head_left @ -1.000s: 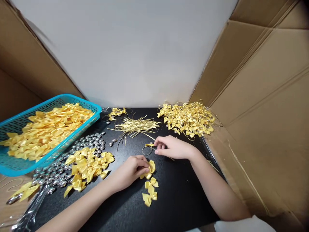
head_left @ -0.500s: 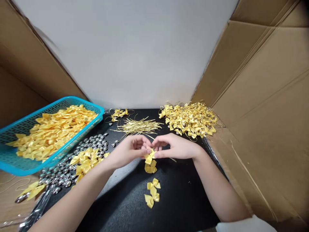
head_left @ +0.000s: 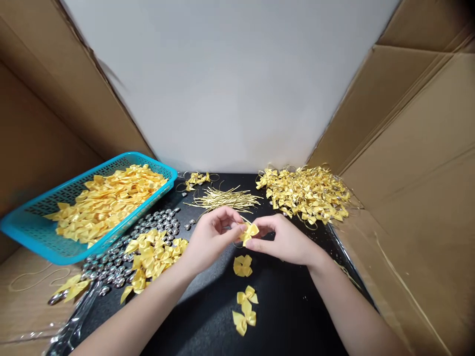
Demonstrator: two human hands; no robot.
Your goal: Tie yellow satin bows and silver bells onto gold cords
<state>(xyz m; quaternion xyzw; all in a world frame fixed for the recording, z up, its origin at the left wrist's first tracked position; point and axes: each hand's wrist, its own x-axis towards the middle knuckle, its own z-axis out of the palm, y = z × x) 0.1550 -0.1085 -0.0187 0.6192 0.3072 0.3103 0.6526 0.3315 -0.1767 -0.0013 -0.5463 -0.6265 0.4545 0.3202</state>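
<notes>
Yellow bow (head_left: 251, 232) held over the black tabletop (head_left: 289, 306), pinched at one side by my left hand (head_left: 217, 237) and at the other by my right hand (head_left: 287, 240); both grips narrow (a thin cord (head_left: 237, 244) shows just beside it, partly hidden). Three loose bows (head_left: 243, 266) lie nearer me, two touching. Beyond my hands: heaped gold cords (head_left: 227, 199). To the left: silver beads (head_left: 163, 220), blue basket (head_left: 171, 179) holding more bows.
</notes>
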